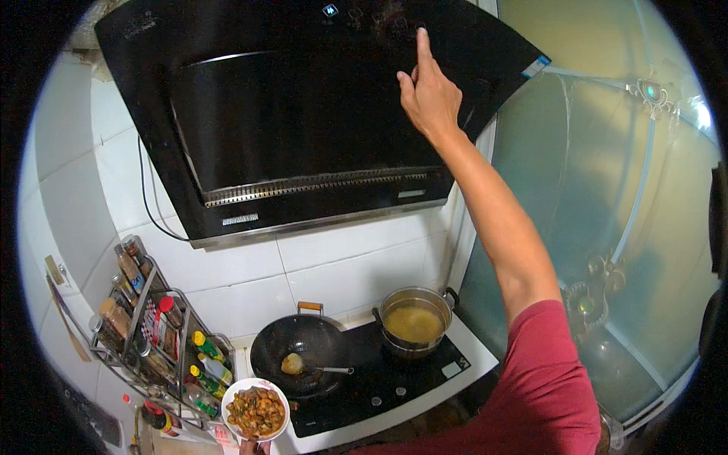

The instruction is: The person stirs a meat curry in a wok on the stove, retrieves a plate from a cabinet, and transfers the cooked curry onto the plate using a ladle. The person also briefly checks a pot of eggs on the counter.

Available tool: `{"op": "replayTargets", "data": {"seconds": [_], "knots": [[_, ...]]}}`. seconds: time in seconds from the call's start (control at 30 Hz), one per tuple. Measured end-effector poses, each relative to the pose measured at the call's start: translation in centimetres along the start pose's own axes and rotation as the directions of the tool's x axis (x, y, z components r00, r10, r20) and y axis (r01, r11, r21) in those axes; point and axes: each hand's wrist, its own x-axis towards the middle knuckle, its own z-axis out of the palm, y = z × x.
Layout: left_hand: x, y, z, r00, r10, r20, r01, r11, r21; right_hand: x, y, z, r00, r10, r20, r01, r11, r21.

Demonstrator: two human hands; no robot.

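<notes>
My right hand (432, 94) is raised to the black range hood (307, 125), its index finger extended at the touch controls near the top, where one icon is lit. It holds nothing. At the bottom edge, my left hand (254, 447) grips the rim of a white bowl (228, 422) filled with cooked food in brown sauce; only part of that hand shows. Just right of the bowl, a black wok (318, 335) with a ladle (335, 370) lying in it sits on the black cooktop (364, 392). A metal pot (415, 348) of yellowish liquid stands on the cooktop's right side.
A metal spice rack (187, 341) with jars and bottles stands left of the wok. White wall tiles (239, 284) lie behind the cooktop. A frosted glass door (546, 187) with metal ornaments borders the right side. A black cable (149, 210) hangs beside the hood.
</notes>
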Motion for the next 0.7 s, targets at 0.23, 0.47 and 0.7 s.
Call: {"op": "replayTargets", "data": {"seconds": [0.23, 0.47, 0.7], "knots": [[0.7, -0.7, -0.5, 0.98, 0.088, 0.181, -0.062, 0.987, -0.149, 0.2, -1.3, -4.1, 0.989, 0.08, -0.127, -0.054, 0.979, 0.198], [0.5, 0.5, 0.0, 0.977, -0.043, 0.21, 0.04, 0.999, 0.018, -14.1, -3.8, -10.2, 0.938, 0.266, 0.221, -0.33, 0.88, 0.343], [-0.8, 2.4, 2.0, 0.906, -0.19, 0.379, 0.161, 0.981, 0.107, -29.1, -11.1, -28.6, 0.477, 0.6, 0.642, -0.748, 0.66, -0.062]]}}
